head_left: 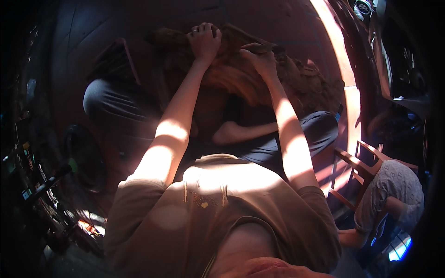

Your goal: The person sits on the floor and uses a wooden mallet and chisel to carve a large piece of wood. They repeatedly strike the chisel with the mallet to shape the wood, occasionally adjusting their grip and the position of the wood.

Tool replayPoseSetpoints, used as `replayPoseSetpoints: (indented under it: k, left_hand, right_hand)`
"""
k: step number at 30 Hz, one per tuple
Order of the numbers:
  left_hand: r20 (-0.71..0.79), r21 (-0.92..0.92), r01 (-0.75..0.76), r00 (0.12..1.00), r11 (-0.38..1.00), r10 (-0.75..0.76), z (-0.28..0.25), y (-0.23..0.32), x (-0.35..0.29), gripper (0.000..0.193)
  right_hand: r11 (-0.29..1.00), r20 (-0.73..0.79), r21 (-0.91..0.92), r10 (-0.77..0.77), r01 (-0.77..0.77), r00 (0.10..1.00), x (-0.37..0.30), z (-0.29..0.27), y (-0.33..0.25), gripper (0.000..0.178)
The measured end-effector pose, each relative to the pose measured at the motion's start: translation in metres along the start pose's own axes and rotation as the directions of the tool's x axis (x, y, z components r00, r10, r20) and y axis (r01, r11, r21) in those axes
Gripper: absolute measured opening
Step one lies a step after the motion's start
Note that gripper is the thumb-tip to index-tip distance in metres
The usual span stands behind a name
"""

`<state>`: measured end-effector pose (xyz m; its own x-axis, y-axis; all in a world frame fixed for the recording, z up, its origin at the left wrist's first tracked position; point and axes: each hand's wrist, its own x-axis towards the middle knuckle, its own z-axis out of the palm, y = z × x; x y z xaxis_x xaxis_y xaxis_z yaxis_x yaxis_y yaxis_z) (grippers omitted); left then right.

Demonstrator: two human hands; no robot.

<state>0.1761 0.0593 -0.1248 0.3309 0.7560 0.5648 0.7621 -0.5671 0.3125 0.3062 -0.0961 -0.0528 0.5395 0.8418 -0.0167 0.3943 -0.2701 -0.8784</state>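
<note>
A large brown piece of carved wood (236,76), with a rippled, uneven surface, lies in front of my folded legs. My left hand (205,42) rests on its far edge, fingers curled over the wood and closed. To the right of it, my right hand (261,61) is closed in a pinch just above the wood. A small, flat, dark thing juts out past those fingers to the right; its kind is too dim to make out. The shaded underside of the wood is hidden.
Reddish floor tiles (85,25) spread around me. Left of the wood stands a dark object with a straight reddish edge (128,60). At right are a wooden stool (354,162) and another person in patterned grey clothing (396,190). Dark clutter lines the far left.
</note>
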Motion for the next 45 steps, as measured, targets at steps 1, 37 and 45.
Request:
replayPoseSetpoints:
  k: [1, 37, 45]
  left_hand:
    - [0.005, -0.011, 0.0, 1.0, 1.0, 0.0, -0.001, -0.001, -0.002, 0.028]
    - [-0.013, -0.013, -0.001, 1.0, 1.0, 0.001, 0.007, -0.001, 0.006, 0.03]
    - [-0.034, -0.028, -0.017, 0.999, 0.999, 0.016, 0.007, -0.007, 0.01, 0.029]
  right_hand:
    - [1.0, 0.006, -0.021, 0.006, -0.006, 1.0, -0.005, 0.004, 0.002, 0.021]
    - [0.918, 0.235, -0.392, 0.032, 0.064, 0.972, -0.032, -0.075, 0.001, 0.022]
    - [0.993, 0.146, 0.023, -0.12, 0.117, 0.982, -0.02, -0.011, -0.01, 0.018]
